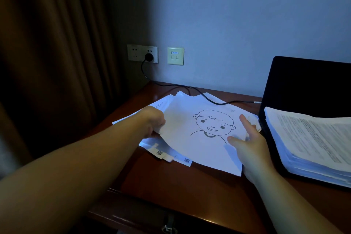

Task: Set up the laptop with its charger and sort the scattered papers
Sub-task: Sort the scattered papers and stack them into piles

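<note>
Two hands on scattered papers (199,138): left hand (154,122) pinching left edge, right hand (247,138) spread flat at right, laptop (307,85) beyond.

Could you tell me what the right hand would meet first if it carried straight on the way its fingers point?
Probably the black cable lying across the papers; the right hand points up the drawing sheet toward the wall, though depth is unclear.

Head view, angled down, close over desk (190,186)
</note>
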A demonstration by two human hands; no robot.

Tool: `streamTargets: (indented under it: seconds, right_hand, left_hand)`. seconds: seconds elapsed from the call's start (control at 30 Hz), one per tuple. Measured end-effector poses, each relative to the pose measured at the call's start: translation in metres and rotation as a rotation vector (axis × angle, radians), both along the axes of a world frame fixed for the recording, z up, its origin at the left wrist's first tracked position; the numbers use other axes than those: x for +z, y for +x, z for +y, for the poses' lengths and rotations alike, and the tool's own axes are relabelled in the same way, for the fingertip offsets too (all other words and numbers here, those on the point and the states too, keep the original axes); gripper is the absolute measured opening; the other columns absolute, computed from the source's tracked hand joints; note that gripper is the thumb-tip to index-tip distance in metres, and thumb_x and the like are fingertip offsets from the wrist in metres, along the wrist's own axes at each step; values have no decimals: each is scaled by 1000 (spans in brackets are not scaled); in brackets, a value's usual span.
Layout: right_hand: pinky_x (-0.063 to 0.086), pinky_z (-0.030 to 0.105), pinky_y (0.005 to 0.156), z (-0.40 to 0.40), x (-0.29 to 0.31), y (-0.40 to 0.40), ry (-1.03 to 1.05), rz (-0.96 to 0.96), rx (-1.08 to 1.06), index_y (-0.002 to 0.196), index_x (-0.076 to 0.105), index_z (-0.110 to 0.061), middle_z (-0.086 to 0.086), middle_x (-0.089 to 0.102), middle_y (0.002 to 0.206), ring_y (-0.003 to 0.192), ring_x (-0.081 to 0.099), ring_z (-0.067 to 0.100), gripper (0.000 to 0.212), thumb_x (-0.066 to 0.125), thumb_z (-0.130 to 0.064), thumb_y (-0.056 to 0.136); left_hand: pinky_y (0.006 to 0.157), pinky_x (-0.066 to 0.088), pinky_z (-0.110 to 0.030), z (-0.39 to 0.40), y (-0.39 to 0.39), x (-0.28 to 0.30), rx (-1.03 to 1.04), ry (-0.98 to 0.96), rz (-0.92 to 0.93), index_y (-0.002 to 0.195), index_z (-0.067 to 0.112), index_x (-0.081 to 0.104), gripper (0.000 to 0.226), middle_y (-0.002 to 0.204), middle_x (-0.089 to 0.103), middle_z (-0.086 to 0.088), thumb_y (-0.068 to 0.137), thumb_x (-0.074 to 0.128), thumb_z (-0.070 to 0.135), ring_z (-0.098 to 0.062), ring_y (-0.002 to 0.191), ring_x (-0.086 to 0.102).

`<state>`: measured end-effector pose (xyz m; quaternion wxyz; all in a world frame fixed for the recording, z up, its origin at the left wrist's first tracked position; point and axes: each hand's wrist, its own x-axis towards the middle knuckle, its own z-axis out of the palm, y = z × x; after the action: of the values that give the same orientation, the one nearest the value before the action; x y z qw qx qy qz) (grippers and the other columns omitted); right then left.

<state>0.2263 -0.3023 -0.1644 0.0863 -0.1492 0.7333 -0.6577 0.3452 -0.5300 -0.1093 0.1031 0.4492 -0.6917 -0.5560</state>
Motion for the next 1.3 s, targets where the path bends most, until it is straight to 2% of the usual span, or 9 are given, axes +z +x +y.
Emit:
streamTargets:
  seconds: [0.17,0.3,0.43,0.53,0.63,0.83,1.03,1.2,1.3]
  right_hand:
    - [41,38,106,5,-2,-3,-45,-59,-4,151,31,-50,-3,40,157,141,41,14,90,74,-3,88]
    - [42,31,90,9,4,-9,-134,-160,12,154,35,-29,-3,55,130,111,56,19,79,71,0,89]
    - [46,35,99,8,3,-11,-36,-144,52,148,44,-32,-6,50,142,123,54,21,70,69,-2,89]
    - [45,25,73,8,2,-9,42,-95,49,138,56,-30,-4,58,132,96,60,16,58,64,1,89]
    - [38,23,58,10,1,-11,120,-40,-8,134,62,-25,-3,60,127,70,55,12,51,59,2,90]
    - [48,43,105,9,6,-9,-85,-53,-70,141,45,-35,-13,59,136,120,60,17,75,68,5,83]
    - [57,37,79,13,11,-7,-212,-284,8,106,70,-16,2,77,100,98,72,26,29,66,7,89]
    - [57,51,83,17,16,-6,-274,-253,-69,99,72,-11,11,77,99,87,74,31,18,66,4,89]
    - [58,45,80,18,20,-3,-287,-230,0,103,72,-12,6,79,99,89,75,28,19,64,2,92]
  left_hand:
    - [90,59,-58,1,7,-9,-99,8,-48,109,14,68,31,114,71,-18,87,69,-8,-40,102,70]
    - [82,61,-51,0,15,-13,-98,119,21,109,11,68,29,101,77,-15,84,82,5,-37,92,73]
    - [73,62,-49,-2,11,-10,-94,185,56,115,8,64,26,105,75,-9,101,66,29,-34,90,72]
    - [51,60,-44,-3,10,-9,-32,238,80,105,4,59,10,101,65,-16,103,59,14,-34,76,67]
    - [52,62,-40,3,11,-13,-35,243,118,97,6,60,20,99,65,-17,94,49,-10,-34,72,65]
    - [68,62,-40,18,26,-26,6,392,364,108,16,68,33,102,77,-15,106,42,-4,-31,83,75]
    - [51,62,-42,35,38,-34,11,410,508,120,15,69,35,106,77,-19,103,47,-6,-36,76,76]
    - [88,60,-54,44,41,-33,-1,411,591,124,10,69,30,112,76,-20,99,57,-2,-40,99,75]
    - [87,61,-56,46,43,-32,10,414,640,124,7,69,30,112,76,-21,96,61,-1,-43,102,73]
